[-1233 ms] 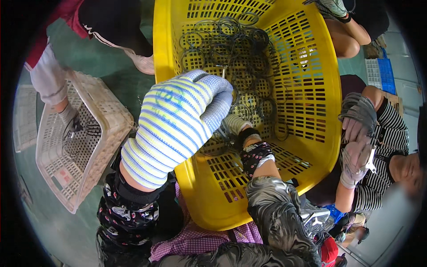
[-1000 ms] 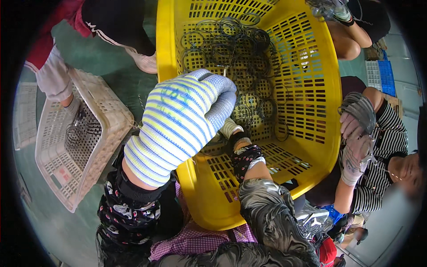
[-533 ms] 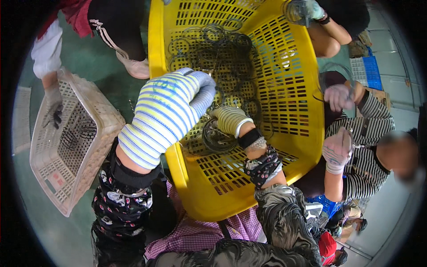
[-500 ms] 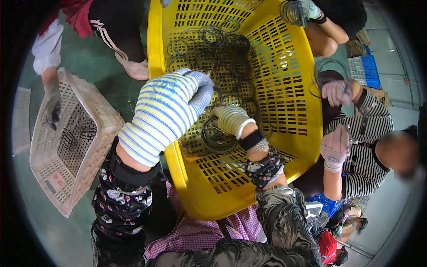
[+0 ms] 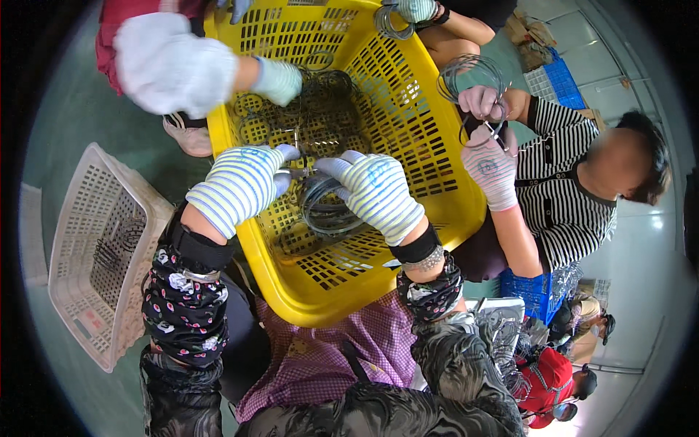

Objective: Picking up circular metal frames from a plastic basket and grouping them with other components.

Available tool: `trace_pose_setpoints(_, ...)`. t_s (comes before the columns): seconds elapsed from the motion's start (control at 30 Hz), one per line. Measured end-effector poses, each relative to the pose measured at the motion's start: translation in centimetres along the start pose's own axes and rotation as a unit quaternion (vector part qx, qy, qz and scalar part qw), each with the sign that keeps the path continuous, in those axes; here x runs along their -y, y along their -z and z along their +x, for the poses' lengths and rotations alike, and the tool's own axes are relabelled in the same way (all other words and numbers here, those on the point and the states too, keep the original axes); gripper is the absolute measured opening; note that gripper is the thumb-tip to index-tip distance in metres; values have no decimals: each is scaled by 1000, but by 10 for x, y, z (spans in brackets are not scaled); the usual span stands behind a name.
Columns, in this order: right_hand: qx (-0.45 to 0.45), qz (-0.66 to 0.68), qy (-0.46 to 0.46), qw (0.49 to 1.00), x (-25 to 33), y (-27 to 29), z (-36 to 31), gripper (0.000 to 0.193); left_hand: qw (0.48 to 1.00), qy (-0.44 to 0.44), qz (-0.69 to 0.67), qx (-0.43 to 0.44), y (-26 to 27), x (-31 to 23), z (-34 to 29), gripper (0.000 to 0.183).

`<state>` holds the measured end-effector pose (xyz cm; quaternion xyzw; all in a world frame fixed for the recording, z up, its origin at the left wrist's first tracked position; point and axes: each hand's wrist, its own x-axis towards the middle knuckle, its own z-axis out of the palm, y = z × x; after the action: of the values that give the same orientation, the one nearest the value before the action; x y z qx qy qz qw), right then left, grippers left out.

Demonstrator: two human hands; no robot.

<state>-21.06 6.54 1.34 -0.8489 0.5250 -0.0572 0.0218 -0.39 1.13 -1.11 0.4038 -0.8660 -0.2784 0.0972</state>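
Both of my hands, in striped knit gloves, meet over the near part of a yellow slotted plastic basket point(image 5: 280, 295). My right hand point(image 5: 378, 193) grips a coil of thin dark grey cable point(image 5: 324, 211), which hangs below its fingers in several loops. Thumb and fingers of my left hand point(image 5: 244, 182) are pinched together at a small shiny metal end piece point(image 5: 298, 172), close to the right fingertips. More dark cable coils point(image 5: 331, 95) lie in a tangle on the basket floor beyond my hands.
A co-worker's gloved hand point(image 5: 280, 80) reaches into the basket from the upper left. Another person's glove point(image 5: 416, 9) holds a coil at the far rim. At right, someone in stripes handles a coil point(image 5: 470, 76). A white crate point(image 5: 109, 320) with coils stands left.
My left hand has come down beside my right, which has lifted the coil. The upper-left co-worker's hand has moved from the white crate into the yellow basket. The whole view has shifted.
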Motion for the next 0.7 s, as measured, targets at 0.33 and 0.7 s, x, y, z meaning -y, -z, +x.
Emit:
trace_pose_setpoints(0.33,-461,327,-25,824,-2,2,-68,35,980,7,1,-198,0,-17,6,33)
trace_pose_setpoints(0.7,-259,501,-78,822,32,-22,-81,55,899,45,-416,-133,-3,-25,15,29)
